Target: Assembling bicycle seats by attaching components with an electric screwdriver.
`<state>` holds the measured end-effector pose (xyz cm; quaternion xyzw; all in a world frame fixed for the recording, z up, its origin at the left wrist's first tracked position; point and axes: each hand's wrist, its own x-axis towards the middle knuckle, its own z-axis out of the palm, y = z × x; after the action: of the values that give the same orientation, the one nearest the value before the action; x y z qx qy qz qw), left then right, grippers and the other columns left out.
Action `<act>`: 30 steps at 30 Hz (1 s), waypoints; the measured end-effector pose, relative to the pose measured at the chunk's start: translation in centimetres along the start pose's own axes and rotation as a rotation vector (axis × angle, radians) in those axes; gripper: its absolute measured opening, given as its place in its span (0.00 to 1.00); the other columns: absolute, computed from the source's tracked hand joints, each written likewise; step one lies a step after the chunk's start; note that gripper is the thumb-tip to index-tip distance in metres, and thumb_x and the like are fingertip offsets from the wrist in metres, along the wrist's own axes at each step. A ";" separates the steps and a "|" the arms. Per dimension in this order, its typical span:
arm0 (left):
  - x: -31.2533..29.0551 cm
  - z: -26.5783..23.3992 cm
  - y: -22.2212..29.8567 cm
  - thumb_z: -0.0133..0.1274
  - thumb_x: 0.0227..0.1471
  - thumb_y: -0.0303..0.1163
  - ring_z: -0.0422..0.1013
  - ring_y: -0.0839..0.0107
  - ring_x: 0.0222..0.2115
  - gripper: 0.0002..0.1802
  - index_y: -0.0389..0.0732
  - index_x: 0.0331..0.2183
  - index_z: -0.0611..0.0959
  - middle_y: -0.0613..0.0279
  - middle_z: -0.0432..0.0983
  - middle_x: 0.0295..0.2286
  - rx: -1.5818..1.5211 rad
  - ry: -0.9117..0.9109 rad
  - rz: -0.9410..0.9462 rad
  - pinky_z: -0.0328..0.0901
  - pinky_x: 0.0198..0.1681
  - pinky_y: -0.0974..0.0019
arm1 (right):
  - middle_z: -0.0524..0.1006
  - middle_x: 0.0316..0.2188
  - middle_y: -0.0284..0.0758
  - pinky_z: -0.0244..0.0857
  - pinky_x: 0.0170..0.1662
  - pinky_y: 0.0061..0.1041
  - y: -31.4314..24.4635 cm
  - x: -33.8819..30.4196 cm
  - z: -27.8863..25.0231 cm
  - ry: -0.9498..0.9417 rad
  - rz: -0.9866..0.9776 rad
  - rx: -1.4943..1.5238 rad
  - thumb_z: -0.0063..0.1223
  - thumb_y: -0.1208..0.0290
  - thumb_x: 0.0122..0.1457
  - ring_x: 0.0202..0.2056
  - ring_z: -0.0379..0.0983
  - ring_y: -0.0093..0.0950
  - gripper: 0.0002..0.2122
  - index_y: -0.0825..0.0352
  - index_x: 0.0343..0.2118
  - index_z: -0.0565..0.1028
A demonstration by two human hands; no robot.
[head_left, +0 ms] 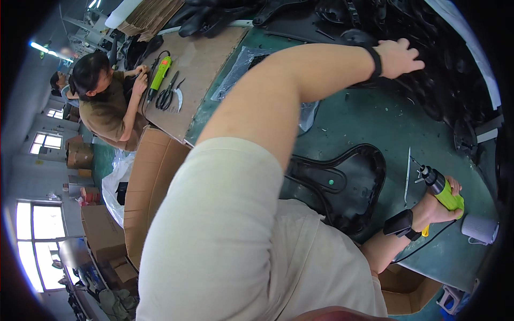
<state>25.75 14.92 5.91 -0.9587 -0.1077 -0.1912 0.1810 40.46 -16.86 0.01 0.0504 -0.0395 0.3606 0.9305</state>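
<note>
1. The left hand (397, 58), fingers spread, extends over piled black plastic parts (431, 93); I cannot tell whether it touches them.
2. The right hand (436, 209) grips a lime-green electric screwdriver (443, 191).
3. A black moulded plastic shell (360, 187) lies on the green tabletop (369, 123), left of the screwdriver.

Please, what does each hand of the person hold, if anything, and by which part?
The right hand holds a green-and-black electric screwdriver by its green body. The left hand shows nothing held.
</note>
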 end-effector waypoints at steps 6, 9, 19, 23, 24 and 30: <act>-12.0 -4.0 -3.1 0.60 0.38 0.26 0.67 0.53 0.43 0.34 0.49 0.51 0.70 0.58 0.69 0.41 -0.015 -0.035 -0.131 0.73 0.35 0.60 | 0.63 0.22 0.32 0.61 0.41 0.31 -0.1 0.0 0.5 -0.008 0.005 0.006 0.48 0.51 0.48 0.28 0.63 0.28 0.20 0.65 0.34 0.63; -15.3 -6.5 -3.1 0.65 0.35 0.30 0.67 0.53 0.44 0.38 0.49 0.51 0.70 0.58 0.70 0.41 -0.011 -0.112 -0.230 0.73 0.37 0.60 | 0.63 0.21 0.32 0.61 0.41 0.31 -0.3 -0.1 0.6 -0.041 0.022 0.017 0.48 0.51 0.48 0.28 0.62 0.28 0.21 0.65 0.33 0.63; -17.4 -9.6 -1.7 0.65 0.39 0.37 0.72 0.60 0.40 0.25 0.50 0.44 0.79 0.60 0.74 0.36 -0.181 -0.237 -0.281 0.71 0.40 0.59 | 0.62 0.24 0.34 0.60 0.43 0.34 0.0 0.5 -0.5 0.001 -0.040 -0.077 0.46 0.49 0.50 0.28 0.61 0.29 0.21 0.66 0.33 0.62; -17.5 -9.3 -1.4 0.61 0.43 0.31 0.73 0.59 0.39 0.13 0.47 0.36 0.82 0.62 0.75 0.33 -0.245 -0.251 -0.270 0.70 0.40 0.59 | 0.61 0.23 0.33 0.60 0.43 0.34 0.0 0.4 -0.3 -0.015 -0.025 -0.047 0.46 0.48 0.50 0.28 0.62 0.29 0.22 0.65 0.33 0.62; -17.5 -9.5 -1.4 0.60 0.43 0.32 0.73 0.60 0.40 0.10 0.47 0.33 0.83 0.63 0.75 0.31 -0.188 -0.198 -0.270 0.70 0.40 0.58 | 0.61 0.23 0.33 0.59 0.42 0.33 0.0 0.5 -0.2 -0.025 -0.027 -0.048 0.46 0.48 0.50 0.28 0.62 0.29 0.22 0.65 0.33 0.62; -14.8 -12.3 -2.5 0.58 0.48 0.34 0.70 0.58 0.34 0.08 0.45 0.33 0.80 0.57 0.75 0.32 -0.047 0.144 -0.100 0.66 0.36 0.62 | 0.62 0.22 0.33 0.60 0.40 0.31 -0.5 0.2 0.3 -0.056 -0.033 -0.018 0.49 0.52 0.44 0.27 0.62 0.28 0.21 0.65 0.32 0.61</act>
<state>7.63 10.42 11.29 -0.9398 -0.1378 -0.2709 0.1561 40.91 -17.09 0.33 0.0526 -0.0679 0.3432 0.9353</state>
